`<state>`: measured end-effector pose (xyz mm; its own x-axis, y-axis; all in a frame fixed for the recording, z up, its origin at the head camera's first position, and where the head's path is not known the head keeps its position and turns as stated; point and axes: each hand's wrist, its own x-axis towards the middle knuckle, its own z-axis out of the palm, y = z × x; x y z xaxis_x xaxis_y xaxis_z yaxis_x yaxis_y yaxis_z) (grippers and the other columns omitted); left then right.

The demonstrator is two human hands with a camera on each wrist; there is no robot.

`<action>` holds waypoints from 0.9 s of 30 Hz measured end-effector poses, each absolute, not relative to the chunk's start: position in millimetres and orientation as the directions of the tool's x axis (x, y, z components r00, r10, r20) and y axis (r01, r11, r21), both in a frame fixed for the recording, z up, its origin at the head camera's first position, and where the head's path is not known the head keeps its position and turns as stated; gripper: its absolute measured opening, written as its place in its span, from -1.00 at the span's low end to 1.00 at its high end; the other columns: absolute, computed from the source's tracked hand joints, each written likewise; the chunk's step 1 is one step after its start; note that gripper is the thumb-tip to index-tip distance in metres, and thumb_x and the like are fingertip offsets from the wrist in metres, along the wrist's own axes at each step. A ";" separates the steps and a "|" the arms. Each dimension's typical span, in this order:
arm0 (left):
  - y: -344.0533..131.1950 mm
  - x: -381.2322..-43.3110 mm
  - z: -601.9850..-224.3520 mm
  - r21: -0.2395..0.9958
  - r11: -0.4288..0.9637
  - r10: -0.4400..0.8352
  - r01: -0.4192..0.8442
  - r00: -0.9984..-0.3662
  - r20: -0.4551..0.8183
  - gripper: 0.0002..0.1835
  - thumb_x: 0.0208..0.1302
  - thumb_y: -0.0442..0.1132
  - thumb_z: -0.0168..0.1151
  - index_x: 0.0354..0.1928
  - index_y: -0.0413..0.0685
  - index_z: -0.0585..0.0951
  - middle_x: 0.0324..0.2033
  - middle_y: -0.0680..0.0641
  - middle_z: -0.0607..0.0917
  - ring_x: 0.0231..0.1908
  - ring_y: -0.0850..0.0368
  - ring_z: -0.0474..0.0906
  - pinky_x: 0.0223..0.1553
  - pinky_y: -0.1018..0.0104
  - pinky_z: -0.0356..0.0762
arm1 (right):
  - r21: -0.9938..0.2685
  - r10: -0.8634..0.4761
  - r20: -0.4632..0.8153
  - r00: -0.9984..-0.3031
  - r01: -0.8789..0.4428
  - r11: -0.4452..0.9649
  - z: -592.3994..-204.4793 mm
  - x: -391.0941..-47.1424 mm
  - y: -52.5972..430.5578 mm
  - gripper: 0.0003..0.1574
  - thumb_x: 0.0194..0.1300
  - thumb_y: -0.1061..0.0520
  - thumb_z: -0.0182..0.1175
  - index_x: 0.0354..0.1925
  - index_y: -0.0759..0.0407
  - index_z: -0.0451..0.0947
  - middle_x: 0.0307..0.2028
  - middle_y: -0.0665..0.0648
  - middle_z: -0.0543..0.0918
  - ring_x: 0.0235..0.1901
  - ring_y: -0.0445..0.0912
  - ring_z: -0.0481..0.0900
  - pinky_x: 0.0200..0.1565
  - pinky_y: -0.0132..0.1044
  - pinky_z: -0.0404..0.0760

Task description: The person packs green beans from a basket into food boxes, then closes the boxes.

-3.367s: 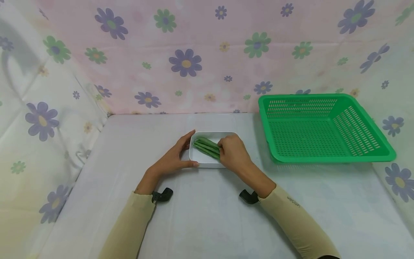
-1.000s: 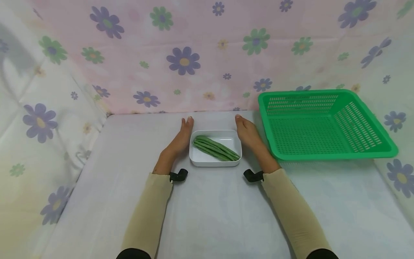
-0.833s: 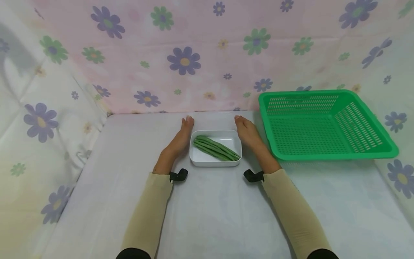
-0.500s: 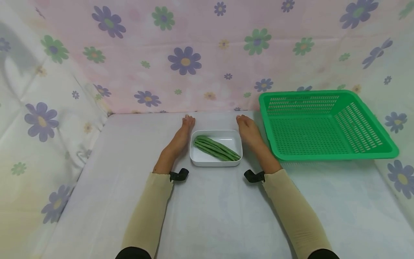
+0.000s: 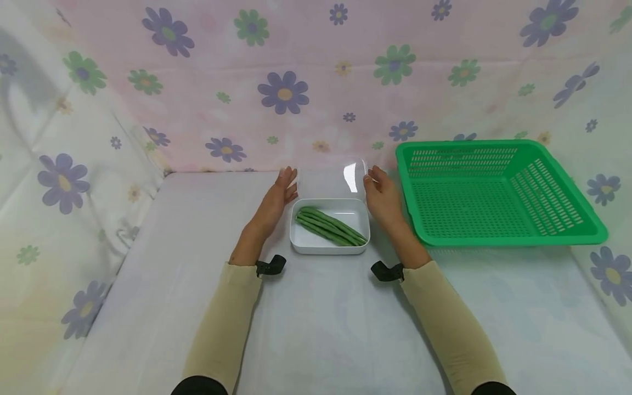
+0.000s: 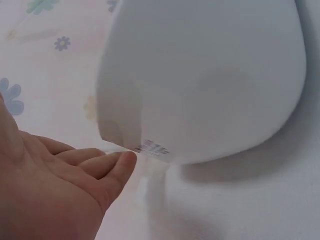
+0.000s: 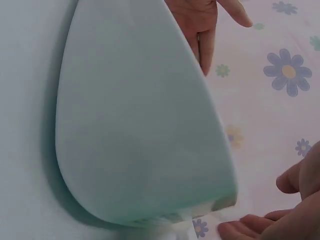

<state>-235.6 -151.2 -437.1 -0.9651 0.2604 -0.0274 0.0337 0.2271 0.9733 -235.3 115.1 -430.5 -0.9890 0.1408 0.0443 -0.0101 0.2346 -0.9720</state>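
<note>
A white rectangular container [image 5: 328, 250] sits on the table in the head view, holding a bundle of green beans [image 5: 328, 227]. Just behind it a clear lid [image 5: 323, 181] is raised between my hands, with a bright glare near its right side. My left hand [image 5: 270, 206] holds the lid's left edge; its fingers [image 6: 117, 170] reach past the container's corner in the left wrist view. At the right edge my right hand [image 5: 382, 202] holds the lid, thumb and fingers [image 7: 250, 226] partly seen in the right wrist view. The lid's contact with the fingers is hard to see there.
A green perforated basket [image 5: 503, 241] stands to the right, close to my right hand. Flowered cloth [image 5: 316, 126] forms the back and side walls around the white table surface [image 5: 316, 318].
Earlier, the right hand was on the beans in the container while the left hand steadied it. Both hands have since shifted behind the container, and the clear lid has come up between them.
</note>
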 end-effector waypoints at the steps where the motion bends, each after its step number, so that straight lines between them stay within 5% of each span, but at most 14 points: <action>1: -150.6 -235.9 -435.9 0.975 0.219 0.249 0.047 -0.968 -0.010 -0.15 0.69 0.33 -0.51 0.73 -0.08 -0.10 0.69 -0.07 0.07 0.62 -0.09 0.14 0.59 0.03 0.19 | -0.973 0.154 0.073 -0.985 -0.037 0.226 -431.0 -235.1 114.4 -0.36 0.66 0.17 0.04 0.55 0.40 0.28 0.44 0.35 0.49 0.39 0.23 0.50 0.41 0.03 0.50; 9: -149.4 -238.0 -432.1 0.946 0.239 0.102 0.221 -0.974 0.202 -0.32 0.68 -0.07 0.08 0.66 -0.18 0.19 0.59 -0.12 0.34 0.49 -0.12 0.40 0.47 0.05 0.41 | -0.963 0.259 0.254 -0.932 -0.217 0.162 -433.7 -232.3 106.9 -0.48 0.52 0.41 0.16 0.39 0.37 0.50 0.26 0.30 0.65 0.21 0.13 0.66 0.29 -0.08 0.61; 16: -149.4 -239.6 -430.8 0.937 0.136 -0.043 0.323 -0.943 0.331 -0.43 0.49 -0.53 0.22 0.50 -0.21 0.47 0.43 -0.17 0.55 0.33 -0.18 0.59 0.23 0.27 0.61 | -0.940 0.308 0.339 -0.889 -0.332 0.077 -431.0 -230.8 104.8 -0.51 0.39 0.52 0.23 0.26 0.41 0.59 0.09 0.38 0.68 0.10 0.20 0.67 0.23 -0.09 0.67; 27: -149.6 -240.4 -431.5 0.942 0.173 -0.126 0.287 -0.942 0.310 -0.65 0.47 -0.47 0.30 0.24 -0.28 0.69 0.20 -0.25 0.71 0.18 -0.09 0.71 0.14 0.37 0.67 | -0.937 0.322 0.339 -0.884 -0.286 0.200 -426.8 -230.3 108.7 -0.80 0.34 0.47 0.30 -0.08 0.50 0.75 -0.10 0.35 0.72 -0.08 0.00 0.71 0.04 -0.37 0.69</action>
<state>-240.4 -149.6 -431.5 -0.9422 -0.1264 0.3104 0.2871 0.1734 0.9421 -230.3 108.7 -426.8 -0.8842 0.3217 0.3388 -0.2863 0.2000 -0.9370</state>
